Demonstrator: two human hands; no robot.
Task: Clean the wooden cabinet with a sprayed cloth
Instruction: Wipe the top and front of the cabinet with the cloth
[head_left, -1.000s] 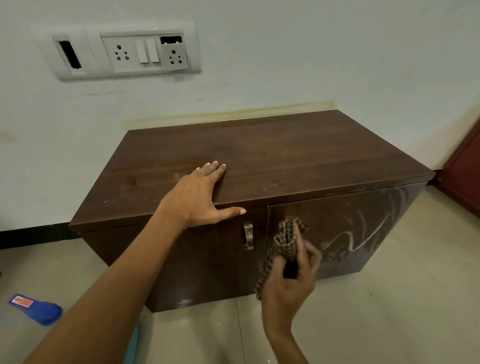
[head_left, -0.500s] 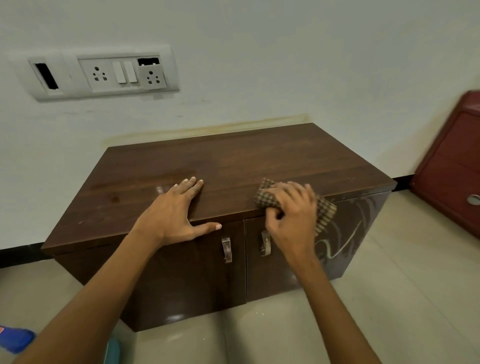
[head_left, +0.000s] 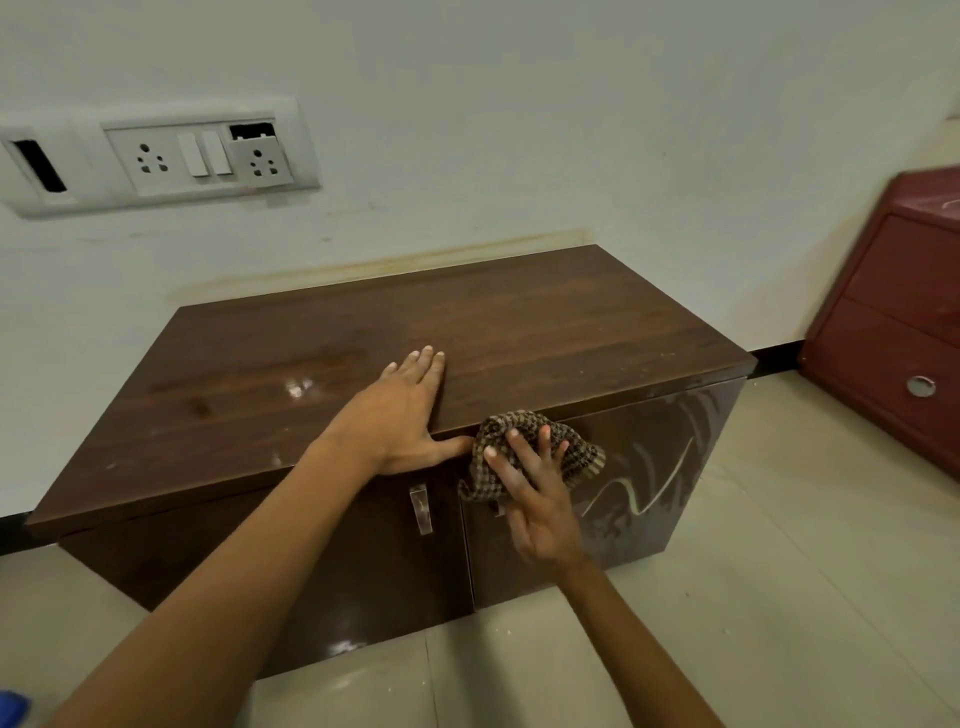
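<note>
Dark wooden cabinet (head_left: 519, 322) set against a white wall. A checked cloth (head_left: 491, 434) is pressed against the upper edge of the right-hand door (head_left: 628, 535) by the right hand (head_left: 535, 499), fingers straight and spread. The left hand (head_left: 405, 415) is laid flat on the cabinet top, fingers straight and together, thumb extended along the front edge. Pale smear marks (head_left: 649, 478) are seen on that door.

Wooden cabinet (head_left: 519, 322): there was one.
Doors: two, a left door (head_left: 405, 597) and a right door (head_left: 649, 493).
Hands: two, the left hand (head_left: 405, 415) and the right hand (head_left: 540, 514).
Cloth (head_left: 582, 460): one.
Wall sockets: two, a left socket (head_left: 150, 158) and a right socket (head_left: 262, 163).
Red drawer unit (head_left: 893, 322): one.
</note>
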